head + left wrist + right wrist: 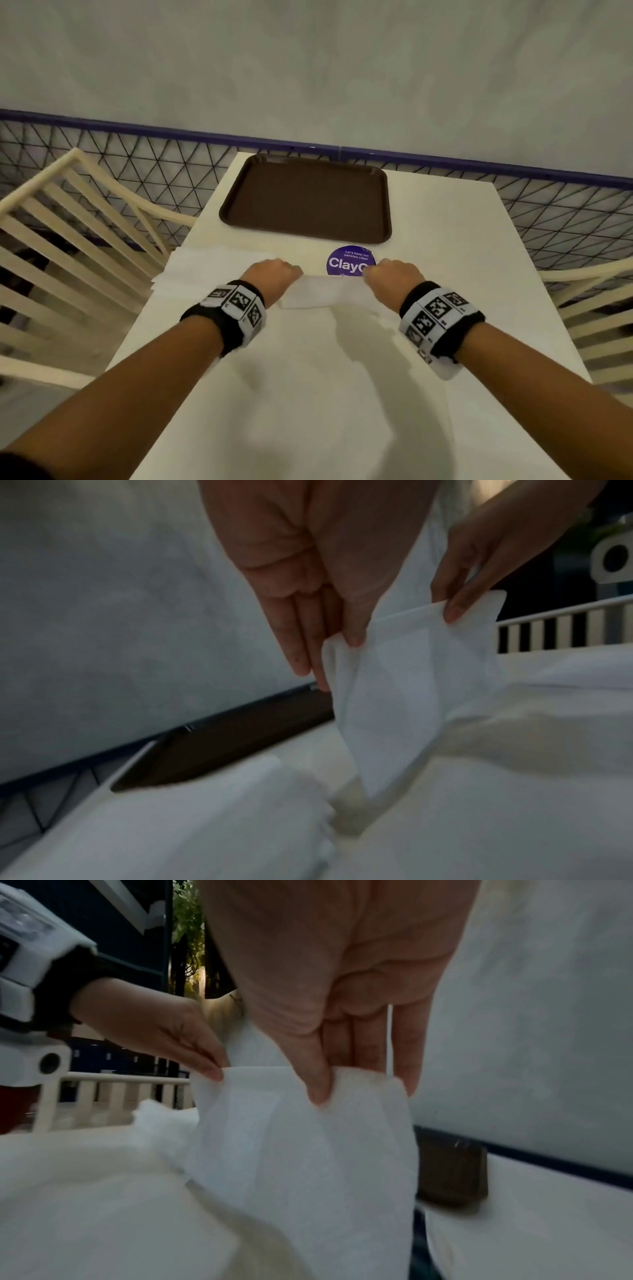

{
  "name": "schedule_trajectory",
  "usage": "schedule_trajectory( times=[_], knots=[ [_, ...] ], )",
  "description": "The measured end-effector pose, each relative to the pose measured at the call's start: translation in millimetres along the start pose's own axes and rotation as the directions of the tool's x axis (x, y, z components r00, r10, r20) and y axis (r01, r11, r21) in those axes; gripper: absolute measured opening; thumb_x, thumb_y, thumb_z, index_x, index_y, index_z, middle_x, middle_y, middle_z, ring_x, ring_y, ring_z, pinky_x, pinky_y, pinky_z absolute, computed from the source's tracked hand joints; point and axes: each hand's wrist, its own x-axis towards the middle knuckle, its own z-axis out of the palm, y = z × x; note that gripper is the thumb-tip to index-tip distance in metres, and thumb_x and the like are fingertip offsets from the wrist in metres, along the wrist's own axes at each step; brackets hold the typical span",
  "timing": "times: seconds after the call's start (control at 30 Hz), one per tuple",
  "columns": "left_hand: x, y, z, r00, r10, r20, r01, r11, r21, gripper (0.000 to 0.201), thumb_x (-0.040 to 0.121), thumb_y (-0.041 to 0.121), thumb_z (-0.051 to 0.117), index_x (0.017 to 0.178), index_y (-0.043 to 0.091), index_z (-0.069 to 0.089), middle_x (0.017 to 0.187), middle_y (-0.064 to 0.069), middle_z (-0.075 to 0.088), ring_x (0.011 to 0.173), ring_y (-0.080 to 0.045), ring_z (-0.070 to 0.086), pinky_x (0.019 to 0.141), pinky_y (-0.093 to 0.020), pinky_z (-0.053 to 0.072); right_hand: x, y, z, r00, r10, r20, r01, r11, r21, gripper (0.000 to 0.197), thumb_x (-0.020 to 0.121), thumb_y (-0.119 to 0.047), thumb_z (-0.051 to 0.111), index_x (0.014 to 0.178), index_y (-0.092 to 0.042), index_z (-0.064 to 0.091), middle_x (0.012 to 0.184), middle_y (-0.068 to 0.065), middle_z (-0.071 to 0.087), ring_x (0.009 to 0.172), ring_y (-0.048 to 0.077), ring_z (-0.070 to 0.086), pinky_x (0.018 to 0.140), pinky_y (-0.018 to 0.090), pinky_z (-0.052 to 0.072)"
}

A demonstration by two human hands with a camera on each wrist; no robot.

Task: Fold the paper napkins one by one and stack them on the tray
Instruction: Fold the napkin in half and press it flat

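A white paper napkin [322,291] hangs between my two hands above the white table [445,240]. My left hand [274,274] pinches its left top corner between thumb and fingers; the napkin [404,685] droops below that hand [342,642]. My right hand [390,274] pinches the right top corner, thumb in front of the napkin [301,1145], shown close in the right wrist view [325,1088]. A pile of unfolded napkins [212,274] lies on the table to the left. The brown tray [305,198] sits bare at the far edge.
A round purple sticker [349,262] lies on the table just beyond my hands. Cream slatted chairs stand to the left [68,233] and right [589,301]. A wire mesh fence [137,150] and grey wall run behind the table.
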Motion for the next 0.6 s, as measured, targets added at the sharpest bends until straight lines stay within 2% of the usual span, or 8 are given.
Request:
schedule_trajectory(
  times=[0.13,0.23,0.37,0.43,0.47,0.53,0.57,0.6],
  knots=[
    [2,-48,-43,0.985,-0.028,-0.171,0.029,1.0,0.001,0.035,0.099,0.01,0.034,0.13,0.015,0.049,0.121,-0.012,0.059,0.109,-0.031,0.056,0.089,-0.038,0.046,33,-12,-49,0.989,0.085,-0.124,-0.075,0.994,0.085,0.031,0.099,-0.01,0.033,0.122,-0.011,0.054,0.117,0.015,0.058,0.106,0.033,0.058,0.087,0.039,0.047],
    [-12,-90,-63,0.973,-0.052,-0.224,0.07,0.995,0.071,0.041,0.098,0.006,0.034,0.136,0.016,0.042,0.127,-0.011,0.054,0.114,-0.03,0.053,0.093,-0.039,0.044,53,-39,-77,0.973,0.108,-0.202,-0.075,0.983,0.169,0.035,0.099,-0.009,0.035,0.129,-0.013,0.051,0.122,0.016,0.056,0.11,0.034,0.057,0.092,0.042,0.048],
    [-38,-142,-53,0.971,-0.051,-0.233,0.098,0.976,0.195,0.055,0.097,0.001,0.033,0.148,0.015,0.017,0.143,-0.006,0.04,0.136,-0.025,0.033,0.098,-0.035,0.04,76,-88,-86,0.971,0.11,-0.212,-0.062,0.973,0.222,0.046,0.098,-0.005,0.032,0.142,-0.018,0.034,0.126,0.016,0.053,0.111,0.034,0.055,0.086,0.039,0.047],
    [-47,-166,-31,0.967,-0.049,-0.25,0.092,0.983,0.162,0.056,0.095,-0.002,0.039,0.147,0.014,0.023,0.146,-0.005,0.039,0.138,-0.027,0.03,0.098,-0.039,0.042,86,-115,-76,0.975,0.112,-0.192,-0.06,0.965,0.255,0.047,0.097,-0.003,0.031,0.142,-0.017,0.031,0.129,0.013,0.051,0.114,0.032,0.054,0.088,0.039,0.045],
    [-50,-175,-18,0.951,-0.006,-0.308,0.053,0.988,0.144,0.057,0.089,-0.007,0.048,0.142,0.011,0.035,0.14,-0.008,0.047,0.132,-0.032,0.04,0.092,-0.042,0.047,90,-127,-69,0.977,0.113,-0.181,-0.061,0.961,0.269,0.048,0.097,-0.002,0.03,0.143,-0.017,0.03,0.133,0.011,0.049,0.117,0.031,0.051,0.092,0.039,0.043],
    [-56,-187,8,0.932,0.08,-0.354,-0.027,0.988,0.152,0.058,0.062,-0.014,0.075,0.115,0.005,0.064,0.109,-0.013,0.068,0.1,-0.038,0.065,0.063,-0.042,0.057,96,-148,-50,0.982,0.111,-0.152,-0.064,0.957,0.281,0.051,0.096,0.0,0.028,0.144,-0.017,0.028,0.142,0.008,0.041,0.124,0.029,0.046,0.1,0.038,0.038],
    [-57,-192,23,0.932,0.093,-0.351,-0.041,0.988,0.151,0.055,0.053,-0.012,0.082,0.104,0.005,0.07,0.097,-0.013,0.072,0.087,-0.037,0.069,0.051,-0.041,0.056,98,-157,-40,0.985,0.108,-0.131,-0.066,0.954,0.292,0.053,0.095,0.002,0.027,0.144,-0.018,0.026,0.146,0.006,0.036,0.127,0.027,0.044,0.102,0.038,0.036],
    [-58,-193,37,0.938,0.099,-0.332,-0.056,0.989,0.138,0.053,0.05,-0.007,0.085,0.099,0.006,0.072,0.091,-0.011,0.072,0.08,-0.036,0.07,0.045,-0.037,0.054,98,-165,-31,0.989,0.101,-0.107,-0.065,0.951,0.302,0.055,0.095,0.004,0.026,0.145,-0.018,0.024,0.149,0.004,0.031,0.13,0.026,0.04,0.105,0.037,0.034]
  ],
)
